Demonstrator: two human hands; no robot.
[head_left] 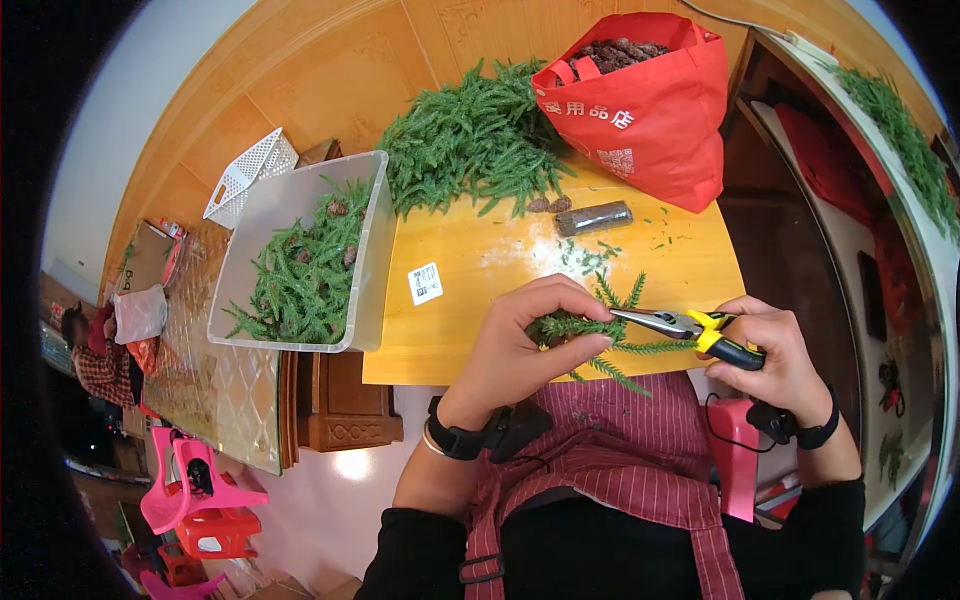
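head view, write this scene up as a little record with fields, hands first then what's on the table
left hand: pinching green sprigs between thumb and fingers
right hand: gripping yellow-and-black pliers, their tips at the sprigs
table: yellow top, with a white label and scattered green bits
left side: clear tub holding greenery and pine cones
far edge: loose pile of greenery
far right: red bag, open, cones inside
middle: clear packet, loose cones beside it
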